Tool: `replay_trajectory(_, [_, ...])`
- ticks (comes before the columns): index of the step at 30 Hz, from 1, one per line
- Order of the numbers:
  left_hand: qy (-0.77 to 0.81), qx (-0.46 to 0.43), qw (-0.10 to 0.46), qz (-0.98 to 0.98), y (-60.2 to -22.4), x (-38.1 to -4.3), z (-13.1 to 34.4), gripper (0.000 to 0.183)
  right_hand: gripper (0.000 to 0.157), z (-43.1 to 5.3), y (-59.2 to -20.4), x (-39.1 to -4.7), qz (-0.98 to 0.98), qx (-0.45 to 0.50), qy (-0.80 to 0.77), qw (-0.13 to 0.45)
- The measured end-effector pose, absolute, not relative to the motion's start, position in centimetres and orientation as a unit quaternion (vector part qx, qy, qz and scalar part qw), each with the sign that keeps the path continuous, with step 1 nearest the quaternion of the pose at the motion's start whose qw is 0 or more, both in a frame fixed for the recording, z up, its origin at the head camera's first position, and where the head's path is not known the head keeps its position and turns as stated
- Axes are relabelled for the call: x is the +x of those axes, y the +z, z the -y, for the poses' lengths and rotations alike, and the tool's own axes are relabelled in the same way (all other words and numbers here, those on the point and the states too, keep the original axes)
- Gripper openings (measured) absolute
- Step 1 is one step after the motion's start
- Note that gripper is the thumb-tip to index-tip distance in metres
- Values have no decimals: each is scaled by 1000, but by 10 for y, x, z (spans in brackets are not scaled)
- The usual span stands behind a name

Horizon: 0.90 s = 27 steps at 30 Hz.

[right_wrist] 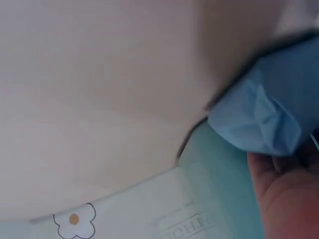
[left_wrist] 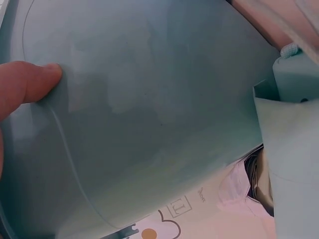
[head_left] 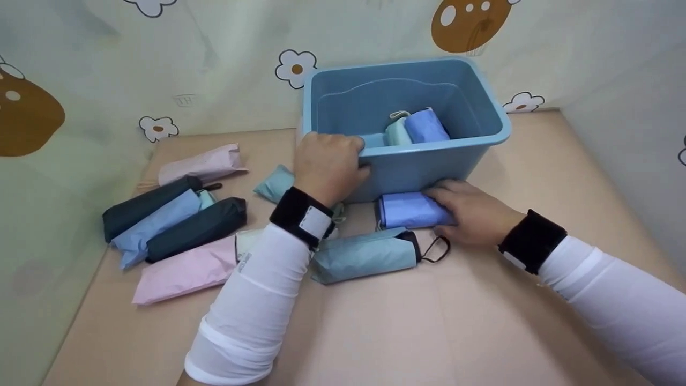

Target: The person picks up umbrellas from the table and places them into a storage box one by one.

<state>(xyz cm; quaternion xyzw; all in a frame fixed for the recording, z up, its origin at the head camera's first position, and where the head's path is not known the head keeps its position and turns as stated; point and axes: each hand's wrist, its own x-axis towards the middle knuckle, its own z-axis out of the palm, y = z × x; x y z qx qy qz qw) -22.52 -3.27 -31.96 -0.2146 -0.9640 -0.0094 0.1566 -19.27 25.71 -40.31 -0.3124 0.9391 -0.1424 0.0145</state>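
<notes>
Gripping the near rim of the blue bin (head_left: 485, 140) at twelve o'clock, the left hand (head_left: 327, 166) steadies it while the right hand (head_left: 471, 212) clasps a periwinkle folded umbrella (head_left: 410, 210) just before it; two umbrellas lie inside, roughly eight remain on the table (head_left: 429, 321).

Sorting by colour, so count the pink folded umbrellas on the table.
2. The rear pink umbrella lies back left by the wall; the front pink umbrella lies front left, beside the left forearm. Another could hide under that arm.
</notes>
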Motion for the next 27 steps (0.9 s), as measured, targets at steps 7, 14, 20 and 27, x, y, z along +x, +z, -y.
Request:
replay_trajectory(7, [-19, -216, 166, 962, -321, -225, 35, 36, 62, -255, -407, -193, -947, -306, -101, 3])
replay_trajectory(14, [-18, -224, 164, 960, -320, -225, 34, 33, 58, -261, -380, -180, -935, -333, -125, -14])
replay_trajectory(20, [-18, -221, 158, 962, -319, -223, 34, 31, 55, -258, -327, -168, -914, -345, -201, -71])
replay_trajectory(27, [-14, -220, 171, 960, -323, -223, 34, 30, 54, -242, -282, -185, -918, -245, -282, -132])
